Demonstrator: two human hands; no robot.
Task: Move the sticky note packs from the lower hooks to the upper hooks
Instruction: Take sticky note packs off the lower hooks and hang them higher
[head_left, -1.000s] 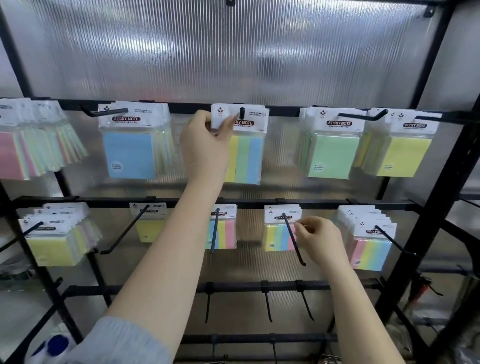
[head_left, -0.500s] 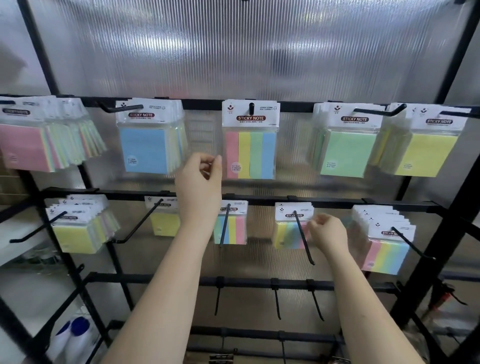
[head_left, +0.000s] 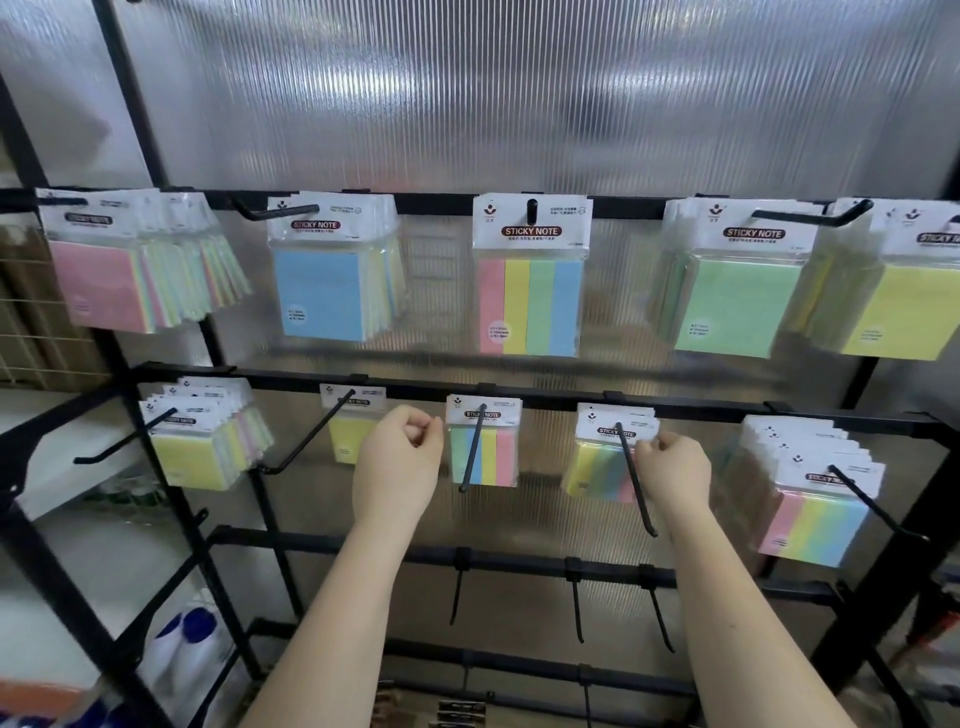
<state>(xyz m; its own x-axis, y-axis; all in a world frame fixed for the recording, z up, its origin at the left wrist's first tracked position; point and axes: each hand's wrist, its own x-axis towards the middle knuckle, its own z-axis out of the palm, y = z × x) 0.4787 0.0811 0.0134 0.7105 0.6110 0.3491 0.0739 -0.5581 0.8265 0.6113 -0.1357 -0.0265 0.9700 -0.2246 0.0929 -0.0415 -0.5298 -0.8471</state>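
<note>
The rack has two rows of black hooks with sticky note packs. On the upper middle hook hangs a striped pack (head_left: 530, 291). In the lower row, my left hand (head_left: 400, 462) hovers with curled fingers just left of a striped pack (head_left: 483, 452) on its hook; no contact shows. My right hand (head_left: 675, 473) pinches the right top edge of another striped pack (head_left: 597, 467), which hangs tilted on a long lower hook (head_left: 636, 478). A single yellow pack (head_left: 349, 434) hangs further left.
Upper hooks carry pink (head_left: 104, 275), blue (head_left: 327, 291), green (head_left: 737, 301) and yellow (head_left: 904, 306) stacks. Lower row ends hold a yellow stack (head_left: 197, 452) and a striped stack (head_left: 815, 514). Bare hooks (head_left: 576, 603) jut out from a bar below my arms.
My left hand let go of the striped pack on the upper middle hook and dropped to the lower row. My right hand stayed on its pack, which now hangs tilted.
</note>
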